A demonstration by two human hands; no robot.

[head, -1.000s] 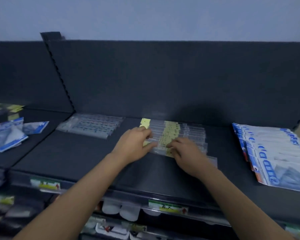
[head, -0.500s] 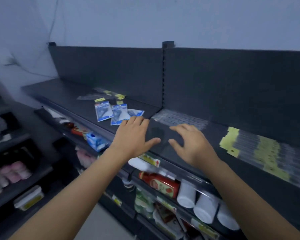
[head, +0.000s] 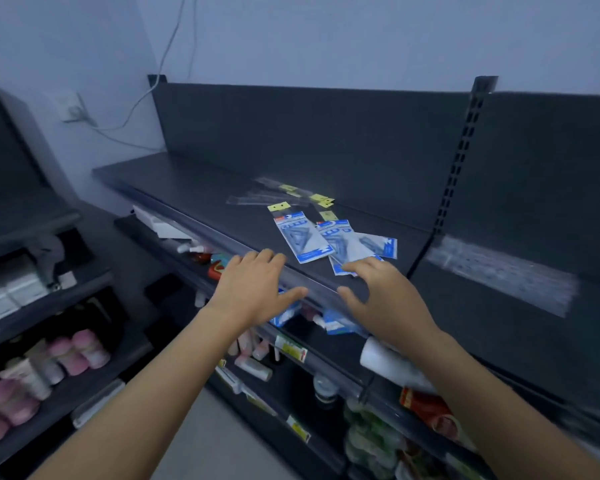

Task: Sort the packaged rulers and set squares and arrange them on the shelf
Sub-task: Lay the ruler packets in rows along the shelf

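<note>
head view, one frame, dim light.

left hand [head: 253, 289]: palm down, fingers spread, thumb out toward 3 o'clock. holds nothing. it hovers over the front lip of the shelf [head: 194, 192]; contact with the lip cannot be told.

right hand [head: 385, 296]: palm down, fingers spread and slightly bent, thumb out toward 9 o'clock. holds nothing. its fingertips [head: 352, 268] overlap the near edge of the closest pack; touching or just above, cannot tell.

set-square packs [head: 303, 239]: three blue-and-white packs lying flat on the shelf, at 12 o'clock from the gap between the hands. they overlap one another in a loose fan; the rightmost lies at 1 o'clock from the right hand.

ruler packs [head: 264, 200]: a few clear sleeves with yellow header tags, scattered and crossing each other, behind the set-square packs at 12 o'clock, near the back panel.

ruler stack [head: 499, 275]: clear sleeves laid side by side on the next bay, at 3 o'clock from the right hand, past the slotted upright [head: 461, 157]. blurred, print not readable.

rest: lower shelves hold mixed goods, among them a white tube [head: 388, 363] at 6 o'clock from the right hand and pink bottles [head: 73, 351] at 8 o'clock. a cable [head: 160, 71] hangs on the wall at 11 o'clock.
</note>
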